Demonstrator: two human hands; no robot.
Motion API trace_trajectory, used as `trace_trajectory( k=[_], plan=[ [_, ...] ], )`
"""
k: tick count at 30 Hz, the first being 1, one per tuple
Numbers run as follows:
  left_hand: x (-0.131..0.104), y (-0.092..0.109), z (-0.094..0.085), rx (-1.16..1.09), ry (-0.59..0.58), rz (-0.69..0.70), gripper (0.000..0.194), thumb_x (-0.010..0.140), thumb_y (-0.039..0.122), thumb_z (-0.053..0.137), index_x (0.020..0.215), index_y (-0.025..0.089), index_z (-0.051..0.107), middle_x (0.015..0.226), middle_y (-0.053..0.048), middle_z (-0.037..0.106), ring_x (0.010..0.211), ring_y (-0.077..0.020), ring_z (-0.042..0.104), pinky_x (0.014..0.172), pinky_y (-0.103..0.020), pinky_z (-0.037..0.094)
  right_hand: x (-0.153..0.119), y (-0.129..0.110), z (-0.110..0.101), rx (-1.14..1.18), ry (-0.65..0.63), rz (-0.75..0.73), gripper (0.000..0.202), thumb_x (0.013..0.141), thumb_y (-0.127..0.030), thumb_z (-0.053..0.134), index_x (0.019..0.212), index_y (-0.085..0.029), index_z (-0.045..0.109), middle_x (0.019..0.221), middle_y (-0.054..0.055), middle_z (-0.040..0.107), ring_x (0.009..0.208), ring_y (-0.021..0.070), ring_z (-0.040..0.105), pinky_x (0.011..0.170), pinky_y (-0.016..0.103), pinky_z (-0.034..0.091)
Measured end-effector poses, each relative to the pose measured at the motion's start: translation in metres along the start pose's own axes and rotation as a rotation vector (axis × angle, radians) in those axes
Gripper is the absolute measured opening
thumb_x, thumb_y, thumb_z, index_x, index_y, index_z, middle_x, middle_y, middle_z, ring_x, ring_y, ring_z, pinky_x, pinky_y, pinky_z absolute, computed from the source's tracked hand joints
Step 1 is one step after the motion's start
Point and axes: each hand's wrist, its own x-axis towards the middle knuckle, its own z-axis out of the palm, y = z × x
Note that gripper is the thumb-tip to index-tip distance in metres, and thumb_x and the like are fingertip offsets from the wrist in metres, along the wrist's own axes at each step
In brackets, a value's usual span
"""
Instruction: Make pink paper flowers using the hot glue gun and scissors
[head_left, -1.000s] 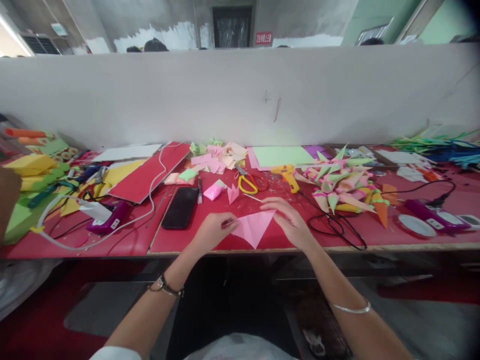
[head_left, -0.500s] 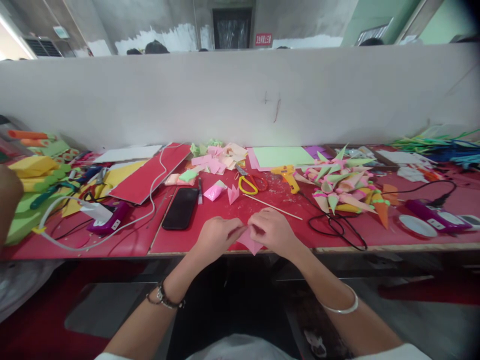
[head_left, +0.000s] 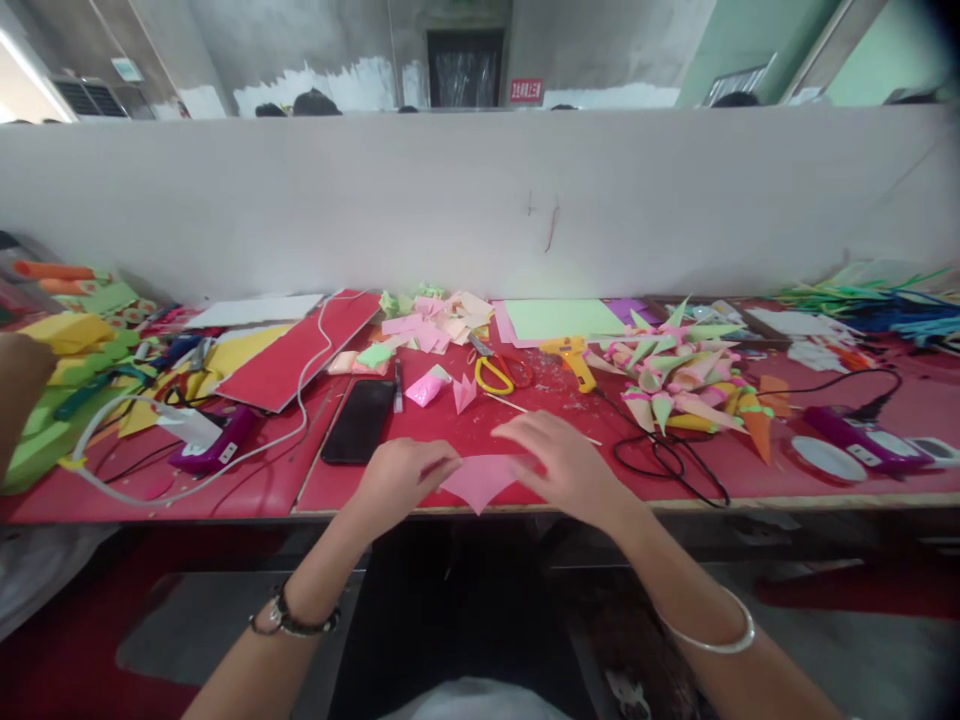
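A sheet of pink paper (head_left: 480, 481) lies spread at the front edge of the red table, one corner pointing toward me. My left hand (head_left: 405, 476) pinches its left corner between thumb and fingers. At the right corner, my right hand (head_left: 559, 462) has its fingers apart and slightly blurred, with the thumb near the paper. Beyond the hands are a folded pink paper piece (head_left: 464, 392), a pink packet (head_left: 428, 386) and yellow-handled scissors (head_left: 494, 375). A thin stick (head_left: 508, 403) passes partly behind my right hand.
A black phone (head_left: 360, 421) lies left of my hands. To the right are a yellow glue gun (head_left: 571, 360), its black cable and a pile of paper cones (head_left: 675, 375). A purple power strip (head_left: 217, 440) and white cable lie at the left. A person's arm (head_left: 22, 390) shows at the left edge.
My hands have moved apart, and the pink paper between them now shows wider and flatter. My right hand has opened from its pinch.
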Motion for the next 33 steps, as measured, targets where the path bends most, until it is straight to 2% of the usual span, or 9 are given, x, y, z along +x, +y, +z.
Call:
trace_trajectory(
  k=[4,9,16,20,23,25,28,31,33],
  plan=[
    [0.004,0.013,0.005,0.16,0.163,0.162,0.017,0.082,0.029,0.044,0.08,0.022,0.06,0.076,0.003,0.065,0.07,-0.0099,0.056,0.071,-0.025,0.033,0.011,-0.022,0.007,-0.09,-0.211,-0.018,0.023,0.087,-0.024,0.037,0.079,-0.017,0.057,0.074,0.005,0.061,0.071,0.0149,0.054,0.066,0.026,0.035],
    [0.008,0.023,0.015,0.351,0.29,0.259,0.021,0.081,0.021,0.042,0.065,0.017,0.056,0.058,0.002,0.058,0.06,-0.0097,0.051,0.071,-0.028,0.032,0.015,-0.027,0.012,-0.046,-0.234,0.07,0.026,0.087,-0.027,0.037,0.069,-0.017,0.054,0.061,0.001,0.057,0.057,0.0114,0.051,0.053,0.023,0.027],
    [0.007,0.014,0.01,0.323,0.25,0.19,0.027,0.078,0.018,0.038,0.059,0.018,0.057,0.052,0.002,0.053,0.049,-0.0071,0.043,0.054,-0.024,0.027,0.012,-0.02,0.009,0.321,-0.164,0.137,0.03,0.087,-0.031,0.036,0.064,-0.017,0.05,0.057,-0.003,0.048,0.052,0.0079,0.041,0.05,0.02,0.026],
    [0.004,-0.005,0.006,0.291,0.252,0.119,0.025,0.075,0.018,0.04,0.057,0.018,0.057,0.052,0.001,0.054,0.048,-0.0073,0.041,0.054,-0.024,0.028,0.008,-0.011,0.003,0.423,-0.148,0.186,0.03,0.085,-0.029,0.037,0.061,-0.017,0.048,0.055,-0.004,0.043,0.051,0.0075,0.039,0.049,0.02,0.026],
    [0.001,-0.025,0.006,0.254,0.259,-0.012,0.023,0.072,0.017,0.041,0.053,0.017,0.054,0.05,0.001,0.053,0.048,-0.0076,0.04,0.055,-0.024,0.029,0.004,-0.001,0.003,0.519,-0.136,0.26,0.03,0.084,-0.032,0.039,0.058,-0.017,0.045,0.053,-0.004,0.038,0.051,0.0078,0.038,0.048,0.02,0.027],
    [0.0,-0.035,0.008,0.094,0.297,-0.174,0.02,0.072,0.019,0.042,0.056,0.016,0.055,0.055,0.0,0.055,0.051,-0.0082,0.043,0.056,-0.023,0.031,0.001,0.008,0.007,0.637,-0.112,0.378,0.029,0.082,-0.036,0.04,0.061,-0.017,0.046,0.053,-0.005,0.038,0.048,0.0077,0.038,0.046,0.02,0.028],
    [0.003,-0.037,0.018,-0.464,0.319,-0.362,0.024,0.077,0.029,0.038,0.07,0.014,0.055,0.059,0.0,0.053,0.052,-0.0083,0.046,0.052,-0.021,0.036,-0.001,0.015,0.022,0.865,-0.012,0.566,0.028,0.08,-0.043,0.042,0.07,-0.018,0.049,0.051,-0.006,0.04,0.041,0.0069,0.037,0.041,0.02,0.028],
    [0.01,-0.019,0.033,-0.98,0.142,-0.29,0.041,0.075,0.045,0.041,0.099,0.014,0.05,0.074,-0.002,0.056,0.053,-0.0083,0.048,0.053,-0.023,0.041,0.001,0.009,0.044,1.049,0.056,0.626,0.031,0.078,-0.046,0.044,0.065,-0.018,0.045,0.045,-0.008,0.036,0.039,0.0063,0.034,0.04,0.019,0.027],
    [0.013,-0.004,0.041,-1.131,0.053,-0.251,0.051,0.069,0.051,0.048,0.105,0.015,0.048,0.076,-0.003,0.056,0.052,-0.0078,0.048,0.054,-0.023,0.042,0.004,0.002,0.058,1.192,0.085,0.678,0.032,0.075,-0.048,0.047,0.064,-0.019,0.043,0.046,-0.008,0.037,0.037,0.0057,0.031,0.038,0.02,0.024]
  ],
)
